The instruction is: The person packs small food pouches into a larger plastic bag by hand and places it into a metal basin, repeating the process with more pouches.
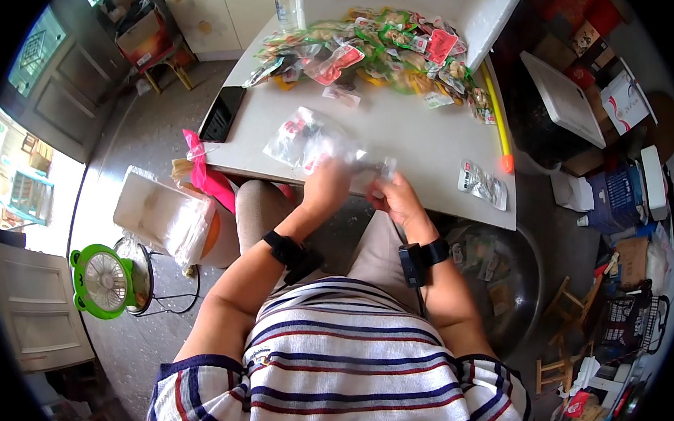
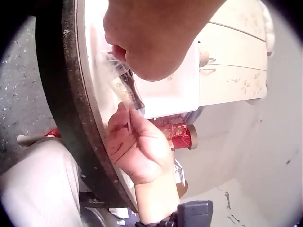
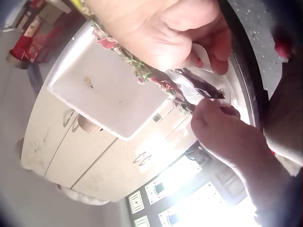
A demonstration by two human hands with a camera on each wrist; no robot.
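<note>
Just over the front edge of the white table (image 1: pixel 410 142), my left hand (image 1: pixel 327 188) and right hand (image 1: pixel 400 199) are close together. Between them stretches a small clear plastic packet (image 2: pixel 132 90) with something dark inside. My right thumb and fingers pinch one end of it, as the left wrist view shows. The curled left fingers grip the other end, partly hidden behind the hand. Beside the left hand lies crumpled clear plastic packaging (image 1: pixel 296 136) with red print. A silver packet (image 1: pixel 482 184) rests on the table to the right of my right hand.
Many colourful small packets (image 1: pixel 389 40) are heaped along the table's back. A yellow stick (image 1: pixel 495 111) with an orange end lies at the right edge, a black flat object (image 1: pixel 223 113) at the left. A white foam box (image 3: pixel 109 85) stands behind. Below right is a metal basin (image 1: pixel 528 292).
</note>
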